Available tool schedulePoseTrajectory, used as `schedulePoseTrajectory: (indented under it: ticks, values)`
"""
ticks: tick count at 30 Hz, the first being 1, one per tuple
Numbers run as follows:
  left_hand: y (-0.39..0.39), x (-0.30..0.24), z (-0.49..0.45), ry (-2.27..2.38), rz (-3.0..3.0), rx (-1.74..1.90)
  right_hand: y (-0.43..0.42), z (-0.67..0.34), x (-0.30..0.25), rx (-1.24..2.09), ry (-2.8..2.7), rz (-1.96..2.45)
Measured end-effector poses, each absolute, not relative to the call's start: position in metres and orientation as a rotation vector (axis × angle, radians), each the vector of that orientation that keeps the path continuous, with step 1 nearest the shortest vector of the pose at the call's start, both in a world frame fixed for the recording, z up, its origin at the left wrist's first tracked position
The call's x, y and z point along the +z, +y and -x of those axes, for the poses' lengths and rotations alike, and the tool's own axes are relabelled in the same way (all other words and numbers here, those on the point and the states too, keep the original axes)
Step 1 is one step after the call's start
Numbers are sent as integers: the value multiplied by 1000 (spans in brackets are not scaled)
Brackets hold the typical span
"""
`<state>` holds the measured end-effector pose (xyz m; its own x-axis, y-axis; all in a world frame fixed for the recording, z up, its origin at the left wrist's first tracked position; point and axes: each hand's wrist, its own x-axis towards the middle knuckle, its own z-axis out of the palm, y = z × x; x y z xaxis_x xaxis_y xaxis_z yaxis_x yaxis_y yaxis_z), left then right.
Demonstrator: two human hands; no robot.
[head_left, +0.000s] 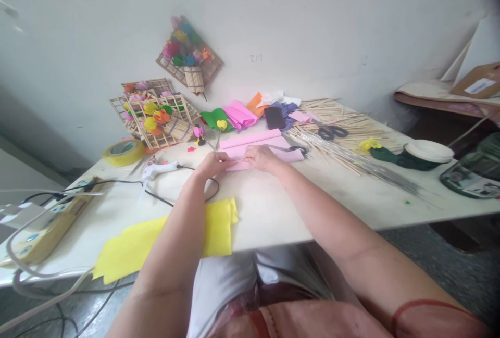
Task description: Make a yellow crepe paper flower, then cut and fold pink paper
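Note:
Pink crepe paper lies on the table in front of me, with a rolled or folded strip along its far side. My left hand pinches the paper's near edge at the left, fingers closed. Close beside it, my right hand grips the same edge with thumb and fingers bent together. Dark-handled scissors rest on the pink paper just right of my right hand. Left of my left hand lies a white glue gun with a black cord. Yellow crepe paper lies partly under my left forearm.
Stick lattices with paper flowers lean at the back left, near a tape roll and power strip. A phone, black scissors, thin sticks, wires and a glass jar occupy the right.

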<state>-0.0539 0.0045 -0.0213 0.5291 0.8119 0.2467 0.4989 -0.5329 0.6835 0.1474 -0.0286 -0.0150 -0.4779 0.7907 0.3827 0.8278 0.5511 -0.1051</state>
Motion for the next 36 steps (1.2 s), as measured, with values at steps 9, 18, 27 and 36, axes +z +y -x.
schedulePoseTrajectory:
  ticks: [9, 18, 27, 36]
  values:
    - [4, -20, 53, 1117, -2235, 774, -24, -146, -17, -60, -2399, 1261]
    - [3, -20, 50, 1233, -2185, 811, -29, -141, -15, -148, -2423, 1341]
    - [1, -23, 51, 1217, -2112, 813, -23, -144, -25, -136, -2390, 1219]
    - [2, -24, 50, 1162, -2169, 807, -25, -137, -23, -168, -2427, 1267]
